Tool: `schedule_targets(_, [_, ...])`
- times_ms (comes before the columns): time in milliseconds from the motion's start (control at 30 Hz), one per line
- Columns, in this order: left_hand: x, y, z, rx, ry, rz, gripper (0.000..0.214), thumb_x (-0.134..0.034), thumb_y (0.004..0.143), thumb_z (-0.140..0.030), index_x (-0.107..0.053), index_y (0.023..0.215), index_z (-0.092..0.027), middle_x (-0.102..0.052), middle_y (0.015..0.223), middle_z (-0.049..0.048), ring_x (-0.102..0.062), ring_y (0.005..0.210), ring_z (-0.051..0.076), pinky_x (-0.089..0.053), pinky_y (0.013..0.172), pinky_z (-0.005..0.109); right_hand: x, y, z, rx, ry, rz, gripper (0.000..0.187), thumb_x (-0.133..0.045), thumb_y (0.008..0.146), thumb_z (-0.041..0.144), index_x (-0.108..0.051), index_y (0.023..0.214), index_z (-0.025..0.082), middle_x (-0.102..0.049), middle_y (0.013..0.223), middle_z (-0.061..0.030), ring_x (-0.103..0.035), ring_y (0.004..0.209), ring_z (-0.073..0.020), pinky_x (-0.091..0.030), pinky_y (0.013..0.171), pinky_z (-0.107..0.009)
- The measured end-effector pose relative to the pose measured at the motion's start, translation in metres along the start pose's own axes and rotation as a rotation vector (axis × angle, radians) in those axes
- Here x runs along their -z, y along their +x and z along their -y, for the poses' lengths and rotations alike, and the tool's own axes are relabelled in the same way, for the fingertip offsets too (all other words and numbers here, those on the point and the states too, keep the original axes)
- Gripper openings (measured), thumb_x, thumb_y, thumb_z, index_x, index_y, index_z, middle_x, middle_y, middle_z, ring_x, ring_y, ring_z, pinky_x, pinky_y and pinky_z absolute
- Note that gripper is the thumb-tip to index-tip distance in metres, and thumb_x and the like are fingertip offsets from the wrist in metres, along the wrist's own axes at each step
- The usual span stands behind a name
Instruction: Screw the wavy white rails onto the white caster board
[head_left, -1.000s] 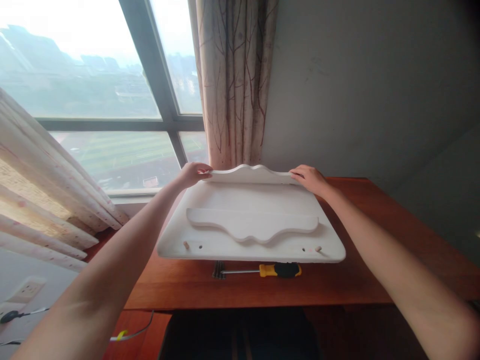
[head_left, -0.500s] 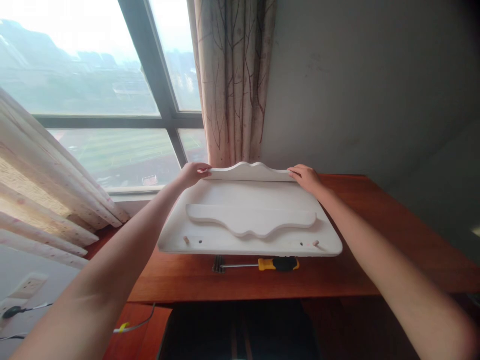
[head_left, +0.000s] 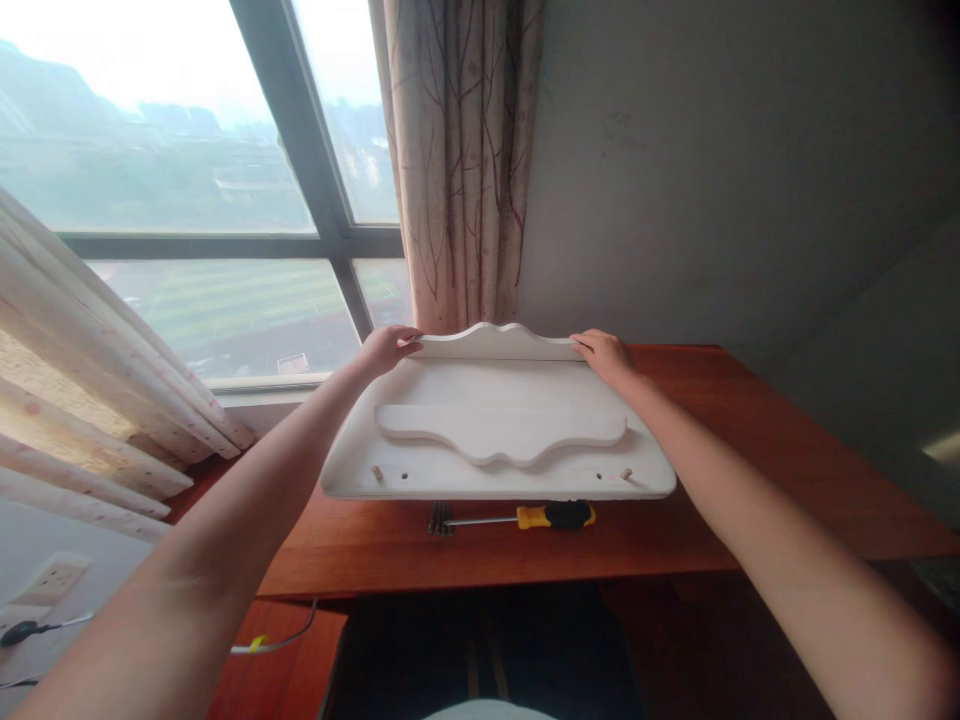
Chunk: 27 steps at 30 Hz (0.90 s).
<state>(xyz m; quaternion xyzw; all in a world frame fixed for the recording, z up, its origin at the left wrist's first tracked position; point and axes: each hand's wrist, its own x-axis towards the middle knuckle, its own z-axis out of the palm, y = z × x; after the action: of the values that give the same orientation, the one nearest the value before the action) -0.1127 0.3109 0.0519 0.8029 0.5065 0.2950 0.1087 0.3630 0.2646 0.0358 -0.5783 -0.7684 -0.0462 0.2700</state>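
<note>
Upright wavy panel [head_left: 498, 344] is gripped by left hand [head_left: 390, 348] and right hand [head_left: 604, 354] at far edge of white board [head_left: 495, 383].

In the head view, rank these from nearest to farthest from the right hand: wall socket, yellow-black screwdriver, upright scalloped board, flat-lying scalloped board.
1. Upright scalloped board: gripped by the right hand.
2. Flat-lying scalloped board: on the white panel.
3. Yellow-black screwdriver: on the wooden table, near side.
4. Wall socket: far left.
</note>
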Motion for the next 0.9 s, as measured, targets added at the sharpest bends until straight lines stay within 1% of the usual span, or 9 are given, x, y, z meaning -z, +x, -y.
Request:
schedule_targets(200, [-0.001,0.001,0.001,0.009,0.012,-0.006,0.042,-0.066,0.080,-0.053,-0.080,0.105,-0.022,-0.080,0.100,0.0097,-0.072,0.086,0.026,-0.053,0.080,0.035,0.005,0.001,0.002,-0.017,-0.030,0.039,0.029,-0.059,0.097,0.027,-0.078,0.117,0.029,-0.075,0.116,-0.0057,-0.069,0.102,-0.0236,-0.051,0.087,-0.032])
schedule_targets(333, [0.000,-0.001,0.001,0.022,0.010,-0.017,0.043,-0.067,0.081,-0.054,-0.080,0.106,-0.022,-0.080,0.102,0.0102,-0.072,0.087,0.028,-0.053,0.078,0.035,0.009,0.004,0.003,-0.030,-0.053,0.067,0.028,-0.059,0.096,0.028,-0.079,0.115,0.030,-0.076,0.115,-0.0053,-0.069,0.101,-0.0240,-0.050,0.084,-0.032])
schedule_targets(533, [0.000,-0.003,-0.002,0.025,0.006,-0.014,0.043,-0.065,0.082,-0.054,-0.080,0.107,-0.022,-0.080,0.104,0.0102,-0.072,0.086,0.027,-0.053,0.079,0.035,0.007,0.002,0.005,-0.042,-0.065,0.071,0.029,-0.056,0.097,0.030,-0.079,0.115,0.030,-0.075,0.115,-0.0061,-0.068,0.099,-0.0244,-0.049,0.081,-0.032])
schedule_targets(733, [-0.004,-0.005,0.002,0.025,-0.017,-0.016,0.045,-0.063,0.084,-0.051,-0.078,0.112,-0.019,-0.078,0.108,0.0121,-0.072,0.086,0.026,-0.053,0.082,0.036,0.006,0.004,0.002,-0.036,-0.050,0.063,0.030,-0.056,0.098,0.030,-0.078,0.117,0.029,-0.075,0.117,-0.0062,-0.068,0.102,-0.0239,-0.049,0.085,-0.032])
schedule_targets(900, [-0.007,-0.010,0.007,0.044,-0.031,-0.042,0.051,-0.062,0.084,-0.055,-0.077,0.115,-0.017,-0.077,0.109,0.0142,-0.071,0.087,0.027,-0.054,0.081,0.037,0.004,0.013,0.004,-0.015,-0.034,0.077,0.028,-0.058,0.096,0.027,-0.079,0.115,0.028,-0.076,0.114,-0.0067,-0.068,0.103,-0.0244,-0.050,0.088,-0.033])
